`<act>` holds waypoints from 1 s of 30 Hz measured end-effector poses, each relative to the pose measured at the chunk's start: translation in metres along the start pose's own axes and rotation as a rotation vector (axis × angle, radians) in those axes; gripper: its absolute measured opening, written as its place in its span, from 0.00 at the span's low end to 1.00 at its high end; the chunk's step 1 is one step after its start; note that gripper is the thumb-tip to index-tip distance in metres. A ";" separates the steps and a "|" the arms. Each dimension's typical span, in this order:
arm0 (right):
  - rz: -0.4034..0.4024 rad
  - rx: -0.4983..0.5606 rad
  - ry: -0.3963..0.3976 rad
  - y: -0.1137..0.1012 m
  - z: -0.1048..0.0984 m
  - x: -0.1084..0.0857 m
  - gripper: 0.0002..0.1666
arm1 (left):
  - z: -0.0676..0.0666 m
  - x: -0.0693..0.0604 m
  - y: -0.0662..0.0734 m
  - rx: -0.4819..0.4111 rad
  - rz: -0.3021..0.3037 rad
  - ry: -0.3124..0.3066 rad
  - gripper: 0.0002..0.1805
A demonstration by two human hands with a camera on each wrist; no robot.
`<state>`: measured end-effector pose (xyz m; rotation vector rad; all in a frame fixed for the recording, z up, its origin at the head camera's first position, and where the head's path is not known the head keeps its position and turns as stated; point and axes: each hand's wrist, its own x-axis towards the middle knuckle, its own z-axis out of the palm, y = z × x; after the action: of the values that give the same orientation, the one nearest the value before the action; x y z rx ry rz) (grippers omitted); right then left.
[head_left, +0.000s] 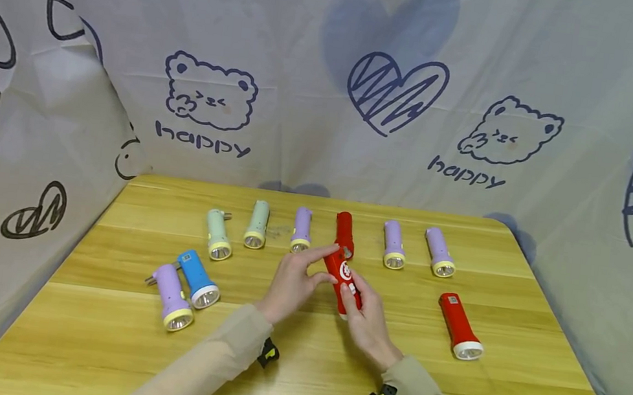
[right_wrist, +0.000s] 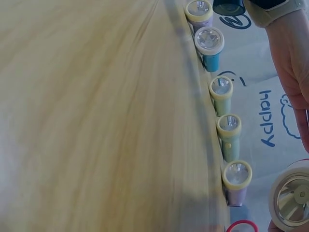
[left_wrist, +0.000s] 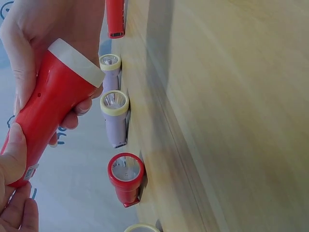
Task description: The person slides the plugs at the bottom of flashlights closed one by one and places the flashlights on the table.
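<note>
A red flashlight (head_left: 337, 265) with a white head rim is held above the table between both hands. My left hand (head_left: 292, 283) pinches its tail end between thumb and fingers. Nearer the head end, my right hand (head_left: 367, 320) grips the body, thumb on top beside a white round print. The left wrist view shows the held flashlight (left_wrist: 60, 106) from the side, with a small label at its tail. Its lens (right_wrist: 295, 199) faces the camera in the right wrist view. Just behind it on the table lies another red flashlight (head_left: 344, 230), with a red rim.
Along the back lie two pale green flashlights (head_left: 257, 223) and several purple ones (head_left: 394, 244). A blue flashlight (head_left: 196, 275) and a purple flashlight (head_left: 170, 295) lie close together at left. A red flashlight (head_left: 459, 324) lies at right. White printed cloth (head_left: 301, 124) surrounds the wooden table (head_left: 116, 357).
</note>
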<state>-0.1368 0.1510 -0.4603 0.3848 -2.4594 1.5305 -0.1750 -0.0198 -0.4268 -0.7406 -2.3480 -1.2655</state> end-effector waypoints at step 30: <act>-0.020 -0.041 0.030 -0.004 0.001 0.001 0.24 | -0.010 0.004 -0.004 0.006 -0.022 0.055 0.33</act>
<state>-0.1363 0.1479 -0.4570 0.3749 -2.4521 1.4654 -0.1797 -0.0293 -0.4223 -0.6719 -2.3206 -1.2714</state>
